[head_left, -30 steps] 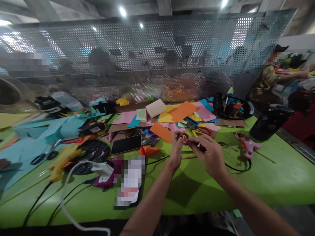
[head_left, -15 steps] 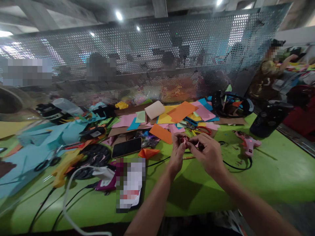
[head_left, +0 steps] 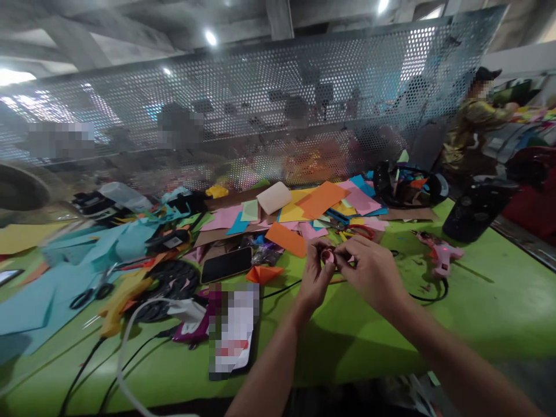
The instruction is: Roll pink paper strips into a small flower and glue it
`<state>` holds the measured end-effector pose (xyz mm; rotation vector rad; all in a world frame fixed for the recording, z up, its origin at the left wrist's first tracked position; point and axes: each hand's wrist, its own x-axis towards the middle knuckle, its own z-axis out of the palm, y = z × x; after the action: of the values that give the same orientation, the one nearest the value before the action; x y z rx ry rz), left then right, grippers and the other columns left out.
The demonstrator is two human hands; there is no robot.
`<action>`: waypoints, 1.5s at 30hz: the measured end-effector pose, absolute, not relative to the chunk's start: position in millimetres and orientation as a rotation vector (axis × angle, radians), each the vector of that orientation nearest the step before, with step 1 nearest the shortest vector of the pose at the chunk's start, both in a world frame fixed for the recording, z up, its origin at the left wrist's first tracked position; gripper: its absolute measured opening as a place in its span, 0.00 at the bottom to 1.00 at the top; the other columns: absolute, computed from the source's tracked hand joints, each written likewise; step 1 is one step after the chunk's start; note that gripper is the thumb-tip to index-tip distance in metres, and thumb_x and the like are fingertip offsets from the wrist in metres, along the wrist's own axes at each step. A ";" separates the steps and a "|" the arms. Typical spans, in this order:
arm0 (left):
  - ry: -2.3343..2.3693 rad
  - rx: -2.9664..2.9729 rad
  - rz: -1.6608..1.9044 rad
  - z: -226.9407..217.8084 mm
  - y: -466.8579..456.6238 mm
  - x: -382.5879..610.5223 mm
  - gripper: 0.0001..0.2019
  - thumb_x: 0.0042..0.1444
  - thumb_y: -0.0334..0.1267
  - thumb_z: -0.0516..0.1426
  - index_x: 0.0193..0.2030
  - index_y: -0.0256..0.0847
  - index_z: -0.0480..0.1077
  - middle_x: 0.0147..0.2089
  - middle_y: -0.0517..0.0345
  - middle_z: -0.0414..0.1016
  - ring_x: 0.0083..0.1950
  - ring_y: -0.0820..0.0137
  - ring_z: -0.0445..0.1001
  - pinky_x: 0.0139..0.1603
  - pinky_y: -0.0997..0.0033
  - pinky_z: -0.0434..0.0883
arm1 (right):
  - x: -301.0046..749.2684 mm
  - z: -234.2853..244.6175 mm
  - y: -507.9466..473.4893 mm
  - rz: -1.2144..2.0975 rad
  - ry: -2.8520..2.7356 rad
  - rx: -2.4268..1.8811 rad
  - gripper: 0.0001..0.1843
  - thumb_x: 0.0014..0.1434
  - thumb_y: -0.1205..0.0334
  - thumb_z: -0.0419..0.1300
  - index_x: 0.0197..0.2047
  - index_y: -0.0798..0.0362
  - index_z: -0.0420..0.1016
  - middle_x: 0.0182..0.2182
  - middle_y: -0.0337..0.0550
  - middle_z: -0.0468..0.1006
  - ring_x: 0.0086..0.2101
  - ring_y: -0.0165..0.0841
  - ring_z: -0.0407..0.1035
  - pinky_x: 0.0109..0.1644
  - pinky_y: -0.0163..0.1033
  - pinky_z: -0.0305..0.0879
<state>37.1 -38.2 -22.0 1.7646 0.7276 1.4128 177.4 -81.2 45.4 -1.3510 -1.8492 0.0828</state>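
Both hands meet above the green table (head_left: 478,313) near its middle. My left hand (head_left: 316,277) and my right hand (head_left: 373,272) pinch a small pink rolled paper piece (head_left: 329,255) between their fingertips. The fingers of both hands are curled closed round it. Just beyond the hands lie an orange paper sheet (head_left: 286,238) and red-handled scissors (head_left: 358,231). A folded orange paper shape (head_left: 263,273) rests to the left of my left hand.
A pink glue gun (head_left: 439,255) with a black cord lies to the right. A black phone (head_left: 226,264), coloured papers (head_left: 321,200), black scissors (head_left: 89,293) and cables cover the left. A perforated metal screen (head_left: 260,110) stands behind. Another person (head_left: 478,124) works at the far right.
The hands have stayed together on the pink piece, shifting slightly lower and right in view. The camera tilted a little, and the fingers turned the piece.
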 end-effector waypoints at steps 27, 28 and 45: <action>0.682 1.892 1.358 -11.5 -46.3 38.1 0.22 0.62 0.59 0.51 0.50 0.43 0.58 0.44 0.56 0.61 0.41 0.68 0.61 0.43 0.67 0.63 | 181.5 90.5 -85.3 -0.259 -2.387 -1.625 0.06 0.64 0.69 0.58 0.38 0.55 0.76 0.35 0.46 0.76 0.31 0.33 0.71 0.29 0.37 0.51; 0.680 1.888 1.358 -11.1 -46.6 38.1 0.22 0.62 0.59 0.51 0.50 0.43 0.58 0.43 0.56 0.61 0.41 0.68 0.61 0.42 0.67 0.62 | 181.5 92.0 -84.7 -0.252 -2.412 -1.626 0.05 0.63 0.69 0.58 0.39 0.56 0.76 0.35 0.46 0.76 0.32 0.34 0.72 0.29 0.37 0.51; 0.706 1.902 1.317 -5.6 -47.8 36.7 0.22 0.61 0.61 0.51 0.48 0.43 0.57 0.38 0.60 0.59 0.37 0.69 0.59 0.39 0.67 0.62 | 174.1 113.2 -79.2 -0.334 -2.702 -1.645 0.10 0.59 0.77 0.55 0.39 0.57 0.75 0.36 0.50 0.78 0.32 0.38 0.76 0.28 0.37 0.59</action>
<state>36.7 -47.8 -5.6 1.9020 0.7056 1.3171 174.1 -79.2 113.2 -1.6453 -2.7015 -0.3344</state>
